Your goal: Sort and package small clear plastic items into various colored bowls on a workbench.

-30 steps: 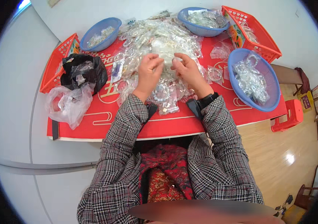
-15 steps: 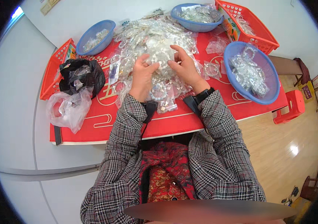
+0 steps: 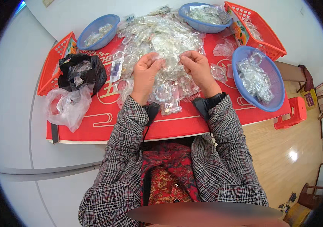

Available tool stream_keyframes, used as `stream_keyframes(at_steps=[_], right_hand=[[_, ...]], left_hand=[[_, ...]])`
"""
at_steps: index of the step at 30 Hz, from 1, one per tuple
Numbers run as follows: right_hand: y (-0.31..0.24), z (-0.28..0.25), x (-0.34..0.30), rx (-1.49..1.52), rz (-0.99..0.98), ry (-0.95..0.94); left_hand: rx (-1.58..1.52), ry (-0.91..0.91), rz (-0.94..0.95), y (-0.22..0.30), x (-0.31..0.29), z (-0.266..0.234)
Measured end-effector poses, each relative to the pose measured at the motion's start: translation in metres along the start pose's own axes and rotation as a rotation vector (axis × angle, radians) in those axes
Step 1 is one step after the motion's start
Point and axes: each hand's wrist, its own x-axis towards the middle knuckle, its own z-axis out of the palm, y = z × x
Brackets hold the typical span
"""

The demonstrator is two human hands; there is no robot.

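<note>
Both hands are raised over a heap of small clear plastic bags (image 3: 165,34) with bracelets and other beaded jewellery in them. My left hand (image 3: 146,73) is closed, thumb and index finger pinched at the edge of a clear plastic bag. Opposite it, my right hand (image 3: 200,70) pinches the same way, a short gap from the left. The bag between them is see-through and blends with the heap, so its outline and contents are hard to make out. Below the hands, a bagged pale-blue bead bracelet (image 3: 162,92) lies on the heap's near side.
On the red-covered table (image 3: 138,130) stand a blue basket (image 3: 238,81) of bagged bracelets at right, two more blue baskets (image 3: 112,34) (image 3: 207,27) behind, and red baskets (image 3: 267,45) (image 3: 48,77) at both sides. Black (image 3: 101,72) and white (image 3: 68,109) plastic bags sit left. A red stool (image 3: 298,109) stands beyond.
My fingers, spread apart before, have come together into pinches. My right hand has shifted slightly right. The whole view has moved a little.
</note>
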Motion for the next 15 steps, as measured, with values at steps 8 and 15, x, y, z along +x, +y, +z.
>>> stream_keyframes(at_steps=[8, 15], right_hand=[[-0.002, 0.008, -0.005, 0.18, -0.084, 0.024], [-0.001, 0.021, -0.01, 0.171, 0.023, -0.02]], left_hand=[[0.033, -0.065, -0.206, 0.005, -0.01, -0.001], [0.013, -0.017, -0.168, 0.007, -0.019, -0.007]])
